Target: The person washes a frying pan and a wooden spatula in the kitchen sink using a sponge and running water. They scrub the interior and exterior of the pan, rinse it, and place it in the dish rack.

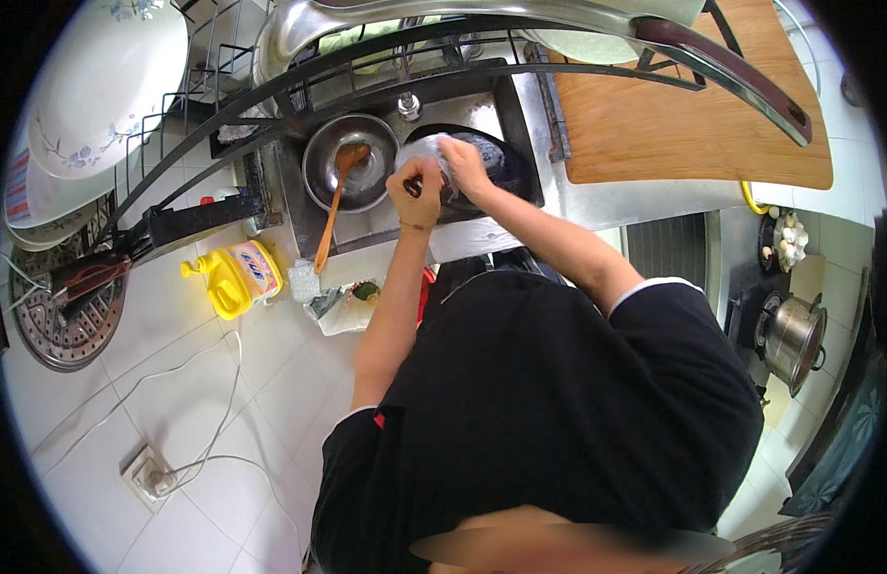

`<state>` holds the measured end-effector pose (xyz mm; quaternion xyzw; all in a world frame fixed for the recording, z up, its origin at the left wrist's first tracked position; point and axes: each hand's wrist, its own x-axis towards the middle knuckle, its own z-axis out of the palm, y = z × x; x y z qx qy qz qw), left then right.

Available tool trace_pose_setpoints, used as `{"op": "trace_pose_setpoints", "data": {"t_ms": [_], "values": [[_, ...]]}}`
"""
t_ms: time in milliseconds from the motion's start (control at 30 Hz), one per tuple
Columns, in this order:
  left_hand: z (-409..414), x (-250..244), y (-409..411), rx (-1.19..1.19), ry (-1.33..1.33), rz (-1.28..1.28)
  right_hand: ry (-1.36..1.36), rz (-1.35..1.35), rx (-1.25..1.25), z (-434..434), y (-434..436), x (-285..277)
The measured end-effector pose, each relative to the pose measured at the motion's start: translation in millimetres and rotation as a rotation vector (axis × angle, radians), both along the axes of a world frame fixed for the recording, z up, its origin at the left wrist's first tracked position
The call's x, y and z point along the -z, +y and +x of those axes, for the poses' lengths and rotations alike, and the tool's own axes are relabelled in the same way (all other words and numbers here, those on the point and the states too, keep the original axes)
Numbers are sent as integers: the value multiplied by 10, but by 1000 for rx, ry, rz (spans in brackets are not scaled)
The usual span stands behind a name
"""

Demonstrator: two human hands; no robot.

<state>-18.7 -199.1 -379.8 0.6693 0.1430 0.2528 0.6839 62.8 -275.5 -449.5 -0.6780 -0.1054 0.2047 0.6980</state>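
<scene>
In the sink (293,215), my left hand (417,192) is closed round a dark handle (413,187); what it belongs to is partly hidden. My right hand (466,166), just to its right, grips a blurred, pale grey item (423,148) that may be a cloth or scourer. Beneath and right of the hands lies a black pan (512,168) with a wet sheen. A steel wok (318,172) stands on the left side of the sink, with a wooden spatula (333,215) leaning in it, its handle over the front edge. The tap (409,106) is behind.
A black wire dish rack (221,64) crosses overhead, holding white plates (113,79) and a long-handled steel utensil (486,8). A wooden board (687,115) lies right. Left are a yellow detergent bottle (242,276) and a cord (235,359); a steel pot (795,333) stands far right.
</scene>
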Motion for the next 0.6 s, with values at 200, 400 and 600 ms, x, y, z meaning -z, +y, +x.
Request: {"op": "trace_pose_setpoints", "data": {"t_ms": [200, 400, 600], "values": [[133, -103, 133, -321, -141, -225, -560, -513, 151, -162, -711, 341], [63, 3, 401, -480, -158, -413, -921, -794, -289, -9, -527, 341], [-458, 336, 587, -554, -141, -625, -964, -939, -775, 435, -193, 128]]}}
